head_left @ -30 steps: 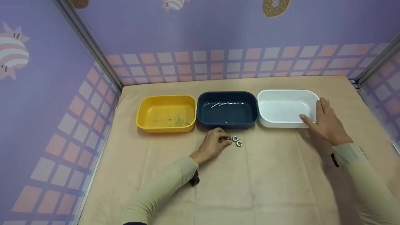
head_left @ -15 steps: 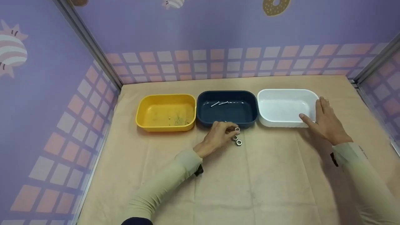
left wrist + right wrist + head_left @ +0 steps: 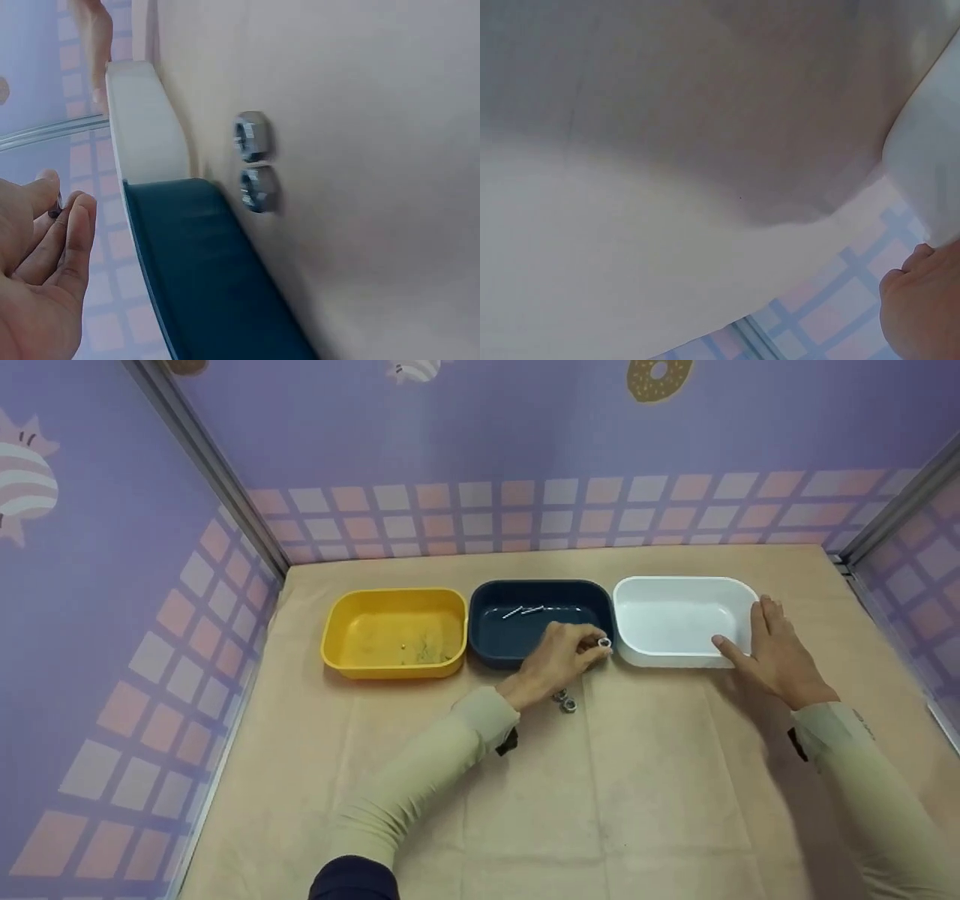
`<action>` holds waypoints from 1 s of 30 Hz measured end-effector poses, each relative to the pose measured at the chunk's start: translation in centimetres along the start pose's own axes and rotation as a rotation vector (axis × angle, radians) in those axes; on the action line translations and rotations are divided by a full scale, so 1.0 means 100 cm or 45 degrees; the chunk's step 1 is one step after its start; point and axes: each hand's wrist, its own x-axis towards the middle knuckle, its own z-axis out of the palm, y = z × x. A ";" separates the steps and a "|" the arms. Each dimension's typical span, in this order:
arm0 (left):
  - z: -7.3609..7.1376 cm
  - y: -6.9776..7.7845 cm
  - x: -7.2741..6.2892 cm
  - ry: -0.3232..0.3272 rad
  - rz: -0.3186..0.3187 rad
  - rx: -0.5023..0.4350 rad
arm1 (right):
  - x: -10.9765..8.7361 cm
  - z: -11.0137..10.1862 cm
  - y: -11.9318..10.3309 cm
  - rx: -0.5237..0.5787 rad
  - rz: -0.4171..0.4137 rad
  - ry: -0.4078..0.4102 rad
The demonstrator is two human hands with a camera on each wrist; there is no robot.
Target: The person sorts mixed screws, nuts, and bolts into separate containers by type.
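Observation:
In the head view my left hand pinches a metal hex nut between thumb and fingers, over the right front corner of the dark blue bin. The left wrist view shows that nut edge-on at the fingertips, mostly covered. Two more hex nuts, a front one and one behind it, lie side by side on the cloth below my left wrist. My right hand rests with extended fingers against the right end of the white bin, its thumb over the front rim.
A yellow bin stands left of the dark blue one and holds small bits too tiny to identify. Thin silvery pins or screws lie in the dark blue bin. The bins form a row on a beige cloth, with patterned walls behind and beside.
My left hand has picked the nut up from beside the other two and carried it up and right to the dark blue bin's corner. My right hand has stayed at the white bin.

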 end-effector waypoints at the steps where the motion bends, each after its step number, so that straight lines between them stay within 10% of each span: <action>1: 0.001 0.001 0.004 0.006 0.000 0.000 | 0.001 0.001 0.000 0.002 -0.004 0.001; 18: 0.033 0.020 0.079 0.050 0.013 0.078 | 0.000 0.002 0.003 -0.005 -0.019 0.029; 30: 0.048 0.043 0.124 0.063 -0.177 0.136 | 0.002 0.000 0.001 -0.033 0.008 0.015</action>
